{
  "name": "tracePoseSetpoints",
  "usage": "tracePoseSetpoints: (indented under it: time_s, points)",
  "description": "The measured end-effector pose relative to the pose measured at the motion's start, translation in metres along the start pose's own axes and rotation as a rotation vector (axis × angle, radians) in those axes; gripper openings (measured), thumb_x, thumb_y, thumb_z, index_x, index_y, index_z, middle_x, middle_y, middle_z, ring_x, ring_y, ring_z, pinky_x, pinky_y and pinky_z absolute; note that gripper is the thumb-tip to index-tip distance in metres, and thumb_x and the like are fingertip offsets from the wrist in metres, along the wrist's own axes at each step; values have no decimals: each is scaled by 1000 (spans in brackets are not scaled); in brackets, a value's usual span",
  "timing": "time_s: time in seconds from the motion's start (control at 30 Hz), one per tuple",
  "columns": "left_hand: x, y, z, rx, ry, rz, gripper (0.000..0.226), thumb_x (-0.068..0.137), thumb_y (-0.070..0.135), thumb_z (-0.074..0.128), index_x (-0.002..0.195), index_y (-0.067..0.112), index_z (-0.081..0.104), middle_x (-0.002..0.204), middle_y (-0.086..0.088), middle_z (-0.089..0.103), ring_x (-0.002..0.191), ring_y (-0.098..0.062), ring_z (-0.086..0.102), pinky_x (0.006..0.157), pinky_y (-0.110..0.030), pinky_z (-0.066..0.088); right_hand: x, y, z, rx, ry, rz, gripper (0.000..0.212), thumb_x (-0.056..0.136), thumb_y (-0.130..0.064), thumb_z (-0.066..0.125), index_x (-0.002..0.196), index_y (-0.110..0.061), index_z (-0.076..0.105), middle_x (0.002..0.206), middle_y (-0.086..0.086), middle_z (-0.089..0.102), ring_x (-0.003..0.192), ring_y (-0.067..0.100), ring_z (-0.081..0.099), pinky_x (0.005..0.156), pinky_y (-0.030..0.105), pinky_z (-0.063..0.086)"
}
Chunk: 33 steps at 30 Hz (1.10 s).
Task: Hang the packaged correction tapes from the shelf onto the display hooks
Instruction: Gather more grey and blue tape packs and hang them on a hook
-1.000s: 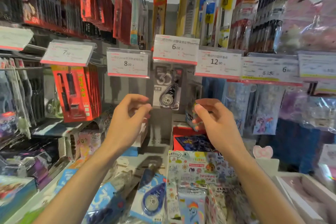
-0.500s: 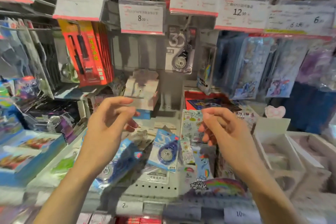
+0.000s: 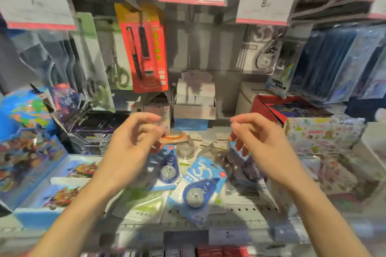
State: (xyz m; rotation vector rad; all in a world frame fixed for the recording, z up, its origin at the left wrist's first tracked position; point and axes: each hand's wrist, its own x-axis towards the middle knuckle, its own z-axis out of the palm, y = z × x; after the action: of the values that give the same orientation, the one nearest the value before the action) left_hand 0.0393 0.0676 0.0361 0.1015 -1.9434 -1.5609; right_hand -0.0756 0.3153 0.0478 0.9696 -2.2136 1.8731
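Loose on the shelf (image 3: 208, 218): blue correction tape packs (image 3: 196, 185), more hung on a hook (image 3: 261, 50) above. Hovering over them, left hand (image 3: 129, 150) and right hand (image 3: 265, 148), fingers loosely curled, empty. Beside: sticker box (image 3: 321, 133), globe (image 3: 23, 108).

- A stationery shop aisle, seen close up.
- Price tags (image 3: 265, 4) in clear holders hang over rows of carded goods on hooks, such as a red pen pack (image 3: 144, 48).
- The shelf (image 3: 208, 221) below carries packaged correction tapes (image 3: 198, 185), sticker sheets (image 3: 321, 133) and a small globe (image 3: 23, 108), with price labels along its front edge.
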Motion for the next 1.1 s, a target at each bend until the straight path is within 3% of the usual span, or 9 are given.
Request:
tracePoseSetpoints:
  time_s: [0.13, 0.2, 0.3, 0.47, 0.67, 0.77, 0.87, 0.97, 1.1]
  points:
    - [4, -20, -13, 84, -127, -75, 20, 96, 7, 65, 102, 26, 65, 91, -21, 71, 70, -19, 64, 68, -29, 55, 1, 21, 28, -161, -51, 99, 8, 100, -25, 65, 105, -29, 69, 82, 8, 72, 71, 13, 66, 64, 19, 52]
    - [4, -36, -9, 135, -178, -127, 20, 96, 10, 66, 101, 30, 64, 85, -7, 72, 68, -20, 64, 67, -37, 53, 1, 32, 35, -220, -92, 158, 12, 100, -22, 65, 112, -21, 69, 76, 4, 66, 70, 11, 63, 59, 11, 50]
    - [3, -58, 4, 228, -297, -183, 19, 95, 16, 68, 100, 34, 61, 74, 14, 71, 56, -11, 61, 61, -32, 47, 1, 49, 36, -353, -120, 207, 14, 99, -20, 66, 113, -18, 68, 76, -5, 63, 63, 3, 58, 58, 9, 48]
    - [12, -74, 29, 518, -536, -281, 35, 78, 44, 64, 112, 39, 57, 87, 21, 73, 63, 4, 56, 68, -26, 44, 5, 73, 32, -702, -221, 218, 8, 96, -24, 66, 103, -26, 68, 72, -12, 64, 60, -4, 55, 60, 14, 41]
    - [16, -83, 46, 657, -535, -303, 32, 81, 32, 76, 106, 42, 58, 84, 23, 66, 79, 0, 52, 71, -22, 39, 4, 88, 27, -799, -314, 267, 21, 89, -39, 73, 108, -32, 66, 83, -17, 69, 81, 8, 63, 67, 27, 40]
    - [21, -83, 48, 619, -541, -338, 34, 79, 32, 81, 107, 38, 63, 77, 22, 64, 77, -2, 55, 74, -23, 42, 8, 90, 27, -723, -321, 269, 15, 89, -35, 75, 103, -32, 69, 84, -14, 69, 76, 6, 60, 66, 26, 43]
    - [28, -82, 44, 465, -571, -366, 15, 82, 22, 82, 95, 24, 75, 61, 18, 51, 58, -2, 48, 62, -18, 39, 17, 88, 22, -384, -263, 331, 4, 90, -23, 79, 93, -24, 75, 69, -13, 57, 61, 2, 49, 60, 16, 42]
    - [36, -74, 40, 283, -564, -428, 13, 87, 13, 78, 93, 4, 72, 61, 9, 38, 54, -8, 36, 51, -15, 32, 27, 79, 21, -124, -215, 333, 2, 91, -13, 77, 91, -13, 75, 71, -5, 57, 65, 7, 48, 63, 16, 41]
    - [41, -63, 37, 155, -493, -423, 8, 94, 15, 73, 95, 23, 72, 71, 12, 65, 59, -5, 54, 54, -14, 41, 40, 70, 32, 109, -111, 333, 2, 94, -7, 71, 93, -8, 72, 66, 5, 70, 60, 9, 57, 60, 18, 45]
